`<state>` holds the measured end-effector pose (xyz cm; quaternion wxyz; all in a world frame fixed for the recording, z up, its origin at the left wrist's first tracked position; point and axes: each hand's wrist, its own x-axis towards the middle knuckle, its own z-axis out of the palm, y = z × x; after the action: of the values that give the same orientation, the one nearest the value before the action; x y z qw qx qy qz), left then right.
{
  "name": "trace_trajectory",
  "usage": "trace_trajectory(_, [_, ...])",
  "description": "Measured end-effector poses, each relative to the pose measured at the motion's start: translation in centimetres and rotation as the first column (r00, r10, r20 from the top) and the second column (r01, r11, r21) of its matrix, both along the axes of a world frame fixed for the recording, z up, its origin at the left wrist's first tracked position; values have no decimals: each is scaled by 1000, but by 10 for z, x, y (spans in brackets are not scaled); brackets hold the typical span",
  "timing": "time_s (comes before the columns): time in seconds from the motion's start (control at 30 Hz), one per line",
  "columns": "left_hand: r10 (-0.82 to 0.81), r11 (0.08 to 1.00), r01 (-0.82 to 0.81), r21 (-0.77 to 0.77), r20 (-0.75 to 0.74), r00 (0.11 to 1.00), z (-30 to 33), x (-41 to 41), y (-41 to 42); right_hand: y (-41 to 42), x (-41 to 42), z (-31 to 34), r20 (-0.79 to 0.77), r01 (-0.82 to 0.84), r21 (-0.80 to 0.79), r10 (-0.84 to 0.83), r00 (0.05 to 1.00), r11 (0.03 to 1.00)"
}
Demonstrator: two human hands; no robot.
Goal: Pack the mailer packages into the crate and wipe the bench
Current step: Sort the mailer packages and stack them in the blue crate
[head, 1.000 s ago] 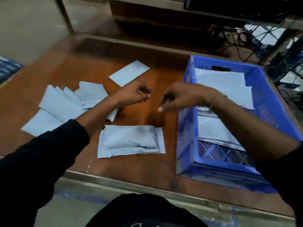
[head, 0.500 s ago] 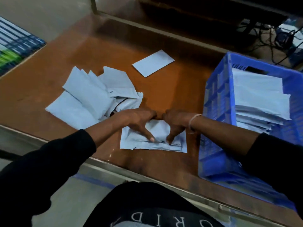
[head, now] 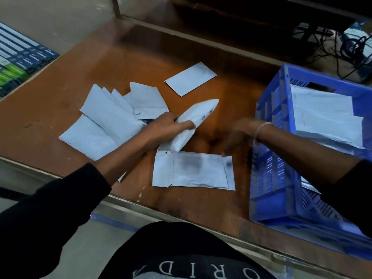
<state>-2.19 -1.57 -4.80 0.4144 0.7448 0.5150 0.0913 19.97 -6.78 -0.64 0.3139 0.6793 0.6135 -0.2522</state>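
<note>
Left of the crate (head: pixel 281 137), our left hand (head: pixel 167 129) grips a mailer (head: pixel 193 121); our right hand (head: pixel 239 135) is too blurred to tell.

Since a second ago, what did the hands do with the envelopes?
The left hand picked one mailer up off the near stack and now grips it, tilted above the bench. The right hand lifted off the stack, blurred, fingers near its corner. The fanned pile, lone mailer and crate stayed.
</note>
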Motion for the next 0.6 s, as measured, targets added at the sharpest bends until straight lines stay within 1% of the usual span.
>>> trace_trajectory(0.03, [42, 998, -39, -45, 62, 997, 1, -2, 0, -2, -4, -7, -13, -11, -57, 10, 1000, 998])
trace_trajectory(0.07, [88, 992, -76, -98, 125, 988, 4, -3, 1, -5, -11, -16, -6, -31, -79, 31, 1000, 996])
trace_trajectory(0.17, [219, 959, -155, -238, 271, 937, 10, -7, -2, -5, -26, -63, -35, -126, -14, 126, 991, 992])
trace_trajectory(0.23, [258, 944, -164, -287, 329, 908, 12, -7, -3, -9, -39, -90, -90, -113, 43, 117, 989, 993])
trace_trajectory(0.33, [276, 932, -147, -332, 383, 882, 14, -11, -7, -25, -65, -76, -87, -115, 91, 123, 989, 989])
trace_trajectory(0.47, [331, 871, -105, -480, 417, 847, 15, -18, -8, -25, -63, -69, -33, -70, 21, 70, 997, 997])
trace_trajectory(0.53, [335, 850, -83, -520, 412, 848, 17, -22, -6, -22, -58, -62, -36, -111, 49, 113, 993, 993])
trace_trajectory(0.6, [342, 837, -81, -541, 402, 849, 18, -25, -3, -18, -50, -50, -43, -195, 119, 201, 979, 974])
